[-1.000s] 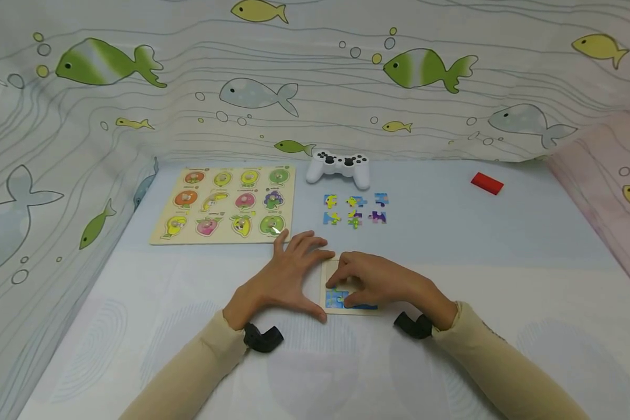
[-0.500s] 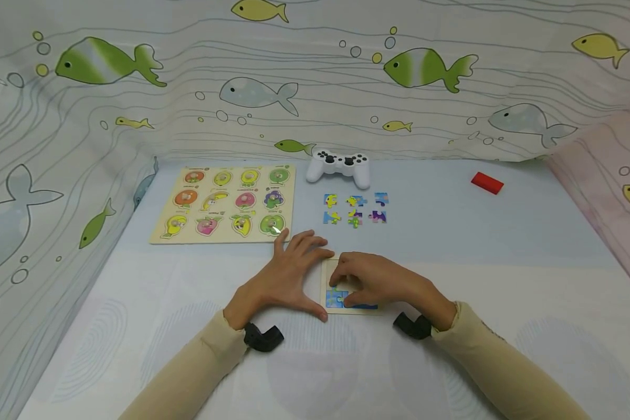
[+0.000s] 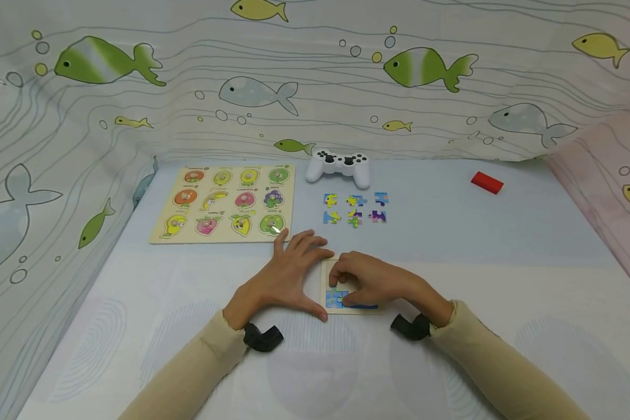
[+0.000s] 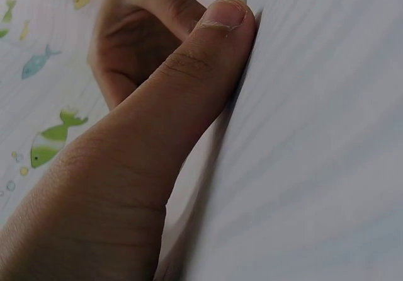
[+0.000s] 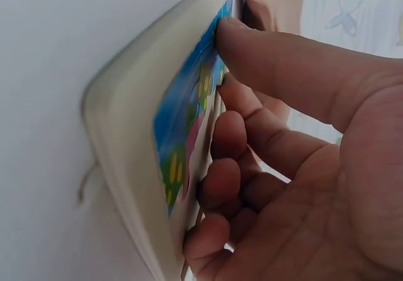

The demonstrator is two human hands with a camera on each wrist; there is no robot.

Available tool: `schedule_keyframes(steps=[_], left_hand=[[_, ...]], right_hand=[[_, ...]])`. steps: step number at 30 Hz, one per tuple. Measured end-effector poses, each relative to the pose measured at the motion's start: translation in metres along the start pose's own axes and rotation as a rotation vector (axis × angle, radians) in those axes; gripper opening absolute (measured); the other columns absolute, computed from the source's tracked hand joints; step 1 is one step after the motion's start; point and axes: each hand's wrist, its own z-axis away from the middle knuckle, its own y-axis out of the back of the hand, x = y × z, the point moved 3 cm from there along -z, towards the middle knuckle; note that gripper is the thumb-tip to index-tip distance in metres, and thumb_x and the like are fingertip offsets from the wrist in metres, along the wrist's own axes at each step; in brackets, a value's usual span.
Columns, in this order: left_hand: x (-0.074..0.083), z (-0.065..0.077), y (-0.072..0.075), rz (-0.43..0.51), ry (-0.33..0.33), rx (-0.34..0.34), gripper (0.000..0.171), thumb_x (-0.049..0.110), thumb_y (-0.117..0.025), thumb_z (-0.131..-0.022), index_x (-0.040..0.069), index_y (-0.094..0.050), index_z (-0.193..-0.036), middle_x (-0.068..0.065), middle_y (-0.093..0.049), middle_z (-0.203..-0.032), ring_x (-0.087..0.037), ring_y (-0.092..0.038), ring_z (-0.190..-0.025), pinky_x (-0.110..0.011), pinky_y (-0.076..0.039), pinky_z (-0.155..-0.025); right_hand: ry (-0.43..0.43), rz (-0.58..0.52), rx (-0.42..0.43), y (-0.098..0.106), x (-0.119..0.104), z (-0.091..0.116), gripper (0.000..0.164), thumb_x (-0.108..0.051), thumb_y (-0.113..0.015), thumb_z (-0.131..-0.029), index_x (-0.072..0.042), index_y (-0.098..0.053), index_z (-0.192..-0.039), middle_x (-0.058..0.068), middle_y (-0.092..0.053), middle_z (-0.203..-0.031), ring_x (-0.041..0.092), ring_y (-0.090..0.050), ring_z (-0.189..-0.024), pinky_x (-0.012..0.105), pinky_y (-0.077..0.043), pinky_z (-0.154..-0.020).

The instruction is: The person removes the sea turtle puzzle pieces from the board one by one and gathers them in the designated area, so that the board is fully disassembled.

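A small wooden puzzle tray (image 3: 354,311) lies flat between the hands, with blue jigsaw pieces (image 3: 333,300) along its near side. My left hand (image 3: 289,280) spreads its fingers along the tray's left side, index finger at the far corner and thumb (image 4: 189,67) at the near one. Over the tray, my right hand (image 3: 373,279) bends its fingers and pinches at a jigsaw piece between thumb and index finger. In the right wrist view the thumb rests on the blue picture (image 5: 182,117), while the other fingers curl over the bare tray bottom. The hand hides part of the pieces.
Several loose jigsaw pieces (image 3: 354,218) lie in two rows beyond the tray. Behind them is a white game controller (image 3: 338,168). A wooden fruit puzzle board (image 3: 231,204) lies to the left, near the left fingertips. At the far right sits a red block (image 3: 487,182).
My right index fingertip has drawn in slightly to the right, curling more over the tray. The left hand and the tray stay where they were.
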Motion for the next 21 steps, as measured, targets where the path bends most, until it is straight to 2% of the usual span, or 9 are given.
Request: schedule_keyframes(steps=[6, 14, 21], left_hand=[[0.0000, 0.0001, 0.0002, -0.002, -0.003, 0.004, 0.114, 0.092, -0.073, -0.050, 0.030, -0.052, -0.143, 0.001, -0.042, -0.153, -0.028, -0.024, -0.153, -0.069, -0.005, -0.117], [0.0003, 0.0001, 0.0012, 0.002, -0.006, 0.001, 0.113, 0.091, -0.074, -0.051, 0.029, -0.053, -0.143, 0.000, -0.042, -0.153, -0.029, -0.024, -0.153, -0.071, -0.005, -0.117], [0.0013, -0.0001, 0.0020, -0.003, 0.000, -0.014, 0.113, 0.091, -0.073, -0.051, 0.029, -0.052, -0.144, 0.000, -0.042, -0.154, -0.029, -0.024, -0.153, -0.071, -0.005, -0.117]], right_hand=[[-0.027, -0.035, -0.009, 0.0002, -0.0004, -0.0007, 0.028, -0.010, -0.080, -0.082, -0.011, -0.067, -0.106, 0.000, -0.059, -0.098, 0.012, -0.050, -0.095, 0.028, -0.044, -0.089], [-0.016, -0.077, -0.003, 0.0004, -0.0016, -0.0008, 0.027, -0.007, -0.080, -0.082, -0.010, -0.066, -0.105, 0.001, -0.063, -0.099, 0.015, -0.054, -0.096, 0.029, -0.046, -0.091], [-0.030, -0.067, -0.002, -0.0016, 0.0003, -0.0020, 0.025, -0.007, -0.079, -0.084, -0.012, -0.064, -0.103, -0.001, -0.062, -0.096, 0.012, -0.053, -0.094, 0.029, -0.045, -0.090]])
